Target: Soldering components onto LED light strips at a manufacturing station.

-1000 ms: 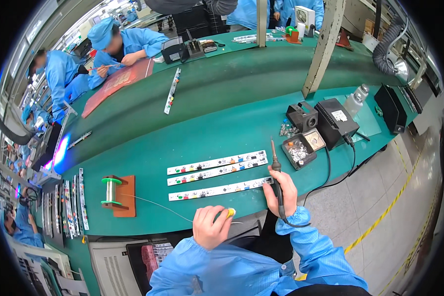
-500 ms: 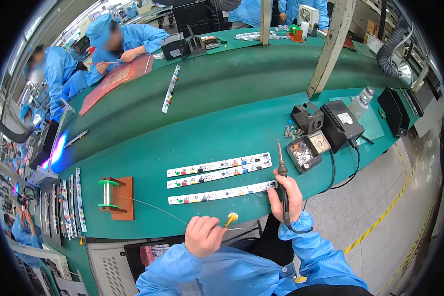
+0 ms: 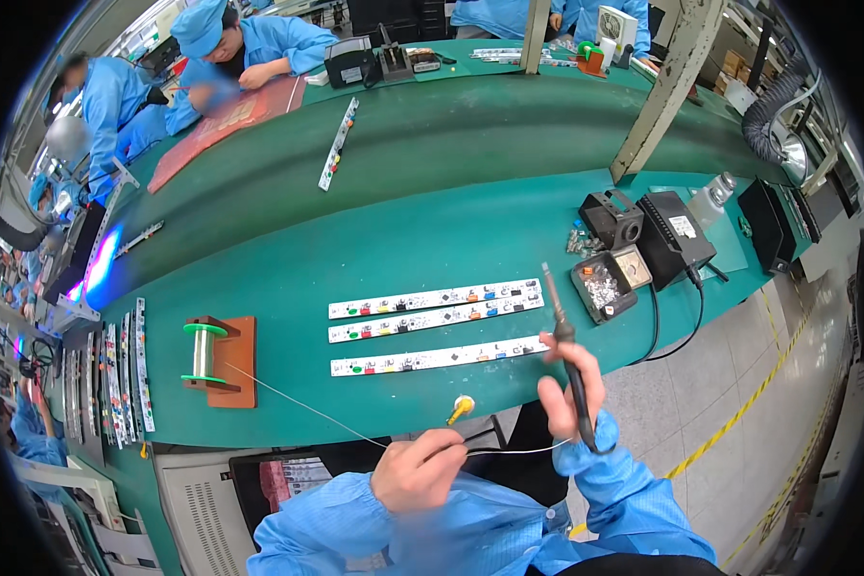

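Observation:
My left hand [image 3: 420, 470] is closed, pinching a thin solder wire [image 3: 307, 416] in front of the table's near edge. That wire runs back to a spool [image 3: 204, 355] with green rims on a brown stand [image 3: 246, 363]. Past my fingers its loose end stretches right toward my other hand; whether it touches there I cannot tell. My right hand [image 3: 576, 389] is wrapped round a soldering iron [image 3: 568, 348], tip pointing up and away from me. Beyond both hands, three white strip circuit boards [image 3: 422, 361] with coloured parts lie side by side on the green table [image 3: 288, 259].
At the right stand an iron holder [image 3: 612, 219], a black soldering station [image 3: 677, 237], a tray of small parts [image 3: 600, 288] and a clear bottle [image 3: 710, 202]. More strip boards [image 3: 125, 379] line the left. A yellow knob-like piece [image 3: 461, 410] sits at the near edge. Co-workers [image 3: 250, 58] sit across.
A longer loose end of solder wire now reaches from my left hand toward my right. My right hand and the iron have drawn slightly back from the boards. The view has shifted slightly.

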Action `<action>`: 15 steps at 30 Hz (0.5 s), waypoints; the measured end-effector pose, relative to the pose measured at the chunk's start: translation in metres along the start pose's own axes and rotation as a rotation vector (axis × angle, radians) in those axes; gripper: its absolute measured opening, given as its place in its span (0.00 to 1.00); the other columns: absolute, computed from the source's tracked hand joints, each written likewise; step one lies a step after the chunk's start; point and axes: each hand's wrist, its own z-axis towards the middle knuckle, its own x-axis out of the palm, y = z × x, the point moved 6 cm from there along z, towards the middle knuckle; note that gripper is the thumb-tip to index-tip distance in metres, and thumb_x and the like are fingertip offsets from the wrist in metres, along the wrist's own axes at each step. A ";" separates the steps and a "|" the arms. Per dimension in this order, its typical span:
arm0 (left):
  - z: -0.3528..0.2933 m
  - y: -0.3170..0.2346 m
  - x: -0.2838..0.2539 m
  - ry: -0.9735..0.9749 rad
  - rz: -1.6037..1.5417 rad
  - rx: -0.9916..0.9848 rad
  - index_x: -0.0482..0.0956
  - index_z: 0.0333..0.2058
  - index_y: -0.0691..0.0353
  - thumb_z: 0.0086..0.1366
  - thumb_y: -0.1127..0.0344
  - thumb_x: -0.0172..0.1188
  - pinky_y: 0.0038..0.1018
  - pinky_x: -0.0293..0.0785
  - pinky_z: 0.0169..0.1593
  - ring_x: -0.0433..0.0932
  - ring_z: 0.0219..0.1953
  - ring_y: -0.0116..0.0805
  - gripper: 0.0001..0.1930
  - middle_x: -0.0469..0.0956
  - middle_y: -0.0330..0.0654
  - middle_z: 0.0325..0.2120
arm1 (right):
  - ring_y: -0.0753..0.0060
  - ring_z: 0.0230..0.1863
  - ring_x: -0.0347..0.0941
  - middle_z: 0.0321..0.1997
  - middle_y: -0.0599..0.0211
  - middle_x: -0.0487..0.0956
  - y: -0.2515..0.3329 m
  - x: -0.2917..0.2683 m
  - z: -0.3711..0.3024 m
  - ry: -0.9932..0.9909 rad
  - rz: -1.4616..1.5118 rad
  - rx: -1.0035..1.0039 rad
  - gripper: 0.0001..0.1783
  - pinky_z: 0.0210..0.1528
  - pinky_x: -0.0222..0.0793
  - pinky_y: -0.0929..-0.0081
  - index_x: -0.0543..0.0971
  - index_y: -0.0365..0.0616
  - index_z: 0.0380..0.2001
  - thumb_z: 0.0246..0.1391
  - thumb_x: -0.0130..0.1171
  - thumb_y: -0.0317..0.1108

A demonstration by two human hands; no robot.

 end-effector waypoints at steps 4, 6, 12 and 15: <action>0.016 0.003 0.003 -0.054 -0.129 -0.082 0.78 0.28 0.63 0.43 0.81 0.63 0.27 0.72 0.25 0.76 0.23 0.36 0.11 0.76 0.41 0.27 | 0.70 0.32 0.71 0.50 0.40 0.71 0.024 0.031 -0.029 0.263 0.411 0.105 0.27 0.41 0.67 0.68 0.63 0.45 0.52 0.54 0.56 0.47; 0.018 0.010 0.002 -0.085 -0.103 -0.126 0.78 0.29 0.63 0.45 0.81 0.62 0.27 0.71 0.24 0.76 0.22 0.36 0.11 0.76 0.41 0.24 | 0.71 0.27 0.70 0.50 0.39 0.71 0.029 0.035 -0.027 0.207 0.544 0.214 0.29 0.34 0.67 0.73 0.63 0.47 0.52 0.53 0.56 0.50; 0.008 0.037 -0.005 -0.200 -0.174 -0.295 0.78 0.30 0.67 0.45 0.81 0.62 0.24 0.67 0.19 0.74 0.18 0.34 0.11 0.74 0.42 0.20 | 0.72 0.21 0.68 0.47 0.36 0.71 0.025 0.017 -0.027 0.223 0.572 0.130 0.30 0.25 0.66 0.76 0.60 0.49 0.54 0.53 0.58 0.46; 0.005 0.042 0.001 -0.191 -0.212 -0.351 0.79 0.30 0.68 0.47 0.83 0.60 0.21 0.67 0.21 0.73 0.18 0.31 0.10 0.75 0.43 0.21 | 0.74 0.20 0.67 0.46 0.41 0.73 0.019 0.012 -0.029 0.088 0.402 0.195 0.24 0.23 0.65 0.76 0.60 0.52 0.54 0.55 0.51 0.27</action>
